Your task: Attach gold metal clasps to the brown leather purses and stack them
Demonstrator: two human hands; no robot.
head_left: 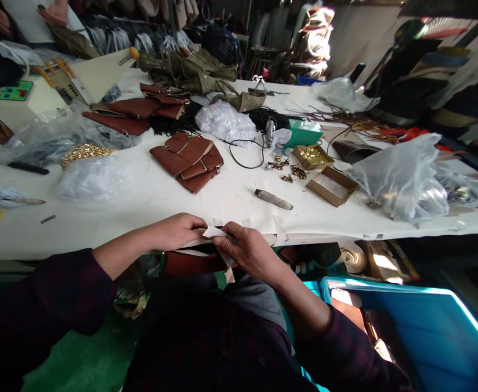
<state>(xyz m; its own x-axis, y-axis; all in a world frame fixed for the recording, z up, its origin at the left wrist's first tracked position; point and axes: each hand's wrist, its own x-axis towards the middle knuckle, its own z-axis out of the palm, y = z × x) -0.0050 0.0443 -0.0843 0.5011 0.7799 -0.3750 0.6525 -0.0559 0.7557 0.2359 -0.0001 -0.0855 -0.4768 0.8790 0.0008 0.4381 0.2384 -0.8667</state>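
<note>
At the table's front edge, my right hand point(249, 250) pinches a small pale strip point(214, 232) between thumb and fingers. My left hand point(179, 231) is beside it, fingers curled at the strip's left side; whatever they grip is hidden. Below both hands, a brown leather piece point(192, 263) hangs under the edge. Beyond them on the white table point(141, 209) lie a stack of brown leather pouches point(190, 160) and a grey-brown rolled stick point(274, 199).
A box of gold-coloured parts point(313, 156), an open cardboard box point(332, 186) and a clear plastic bag point(406, 182) stand at the right. Gold chain point(87, 154) lies left. A blue crate point(418, 321) is below right. A person's hand point(55, 13) shows at the upper left.
</note>
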